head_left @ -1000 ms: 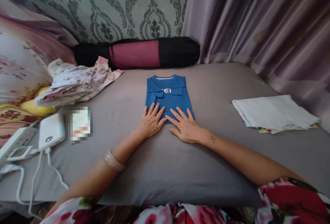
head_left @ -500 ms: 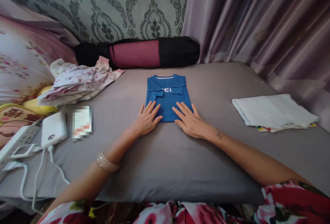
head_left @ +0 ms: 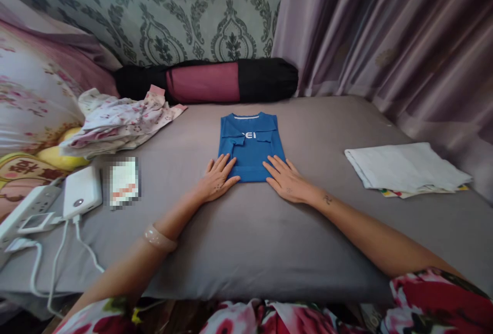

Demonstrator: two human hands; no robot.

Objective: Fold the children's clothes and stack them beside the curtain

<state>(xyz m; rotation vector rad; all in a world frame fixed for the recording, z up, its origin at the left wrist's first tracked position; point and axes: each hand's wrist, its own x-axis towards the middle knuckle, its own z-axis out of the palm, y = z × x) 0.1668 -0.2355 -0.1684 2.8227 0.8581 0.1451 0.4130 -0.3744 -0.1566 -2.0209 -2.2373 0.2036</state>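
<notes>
Blue long-sleeved shirt (head_left: 252,159) at centre of frame, lying flat on the grey bedsheet (head_left: 269,247), neckline away from the person, sleeves folded inward over the chest lettering. Left hand (head_left: 218,182) at its lower left corner, right hand (head_left: 288,182) at its lower right. Grip: none; both hands open, palms down, fingers spread wide, fingertips on the cloth. Judgement on technique: light, equal pressure from both sides should flatten the lower edge without skewing the body; an outward drag on one side only could pull the hem crooked or loosen the sleeve folds. Slack is best eased toward the edges. Further out: folded white cloth (head_left: 404,164) at right of frame, floral clothes (head_left: 123,121) at left.
</notes>
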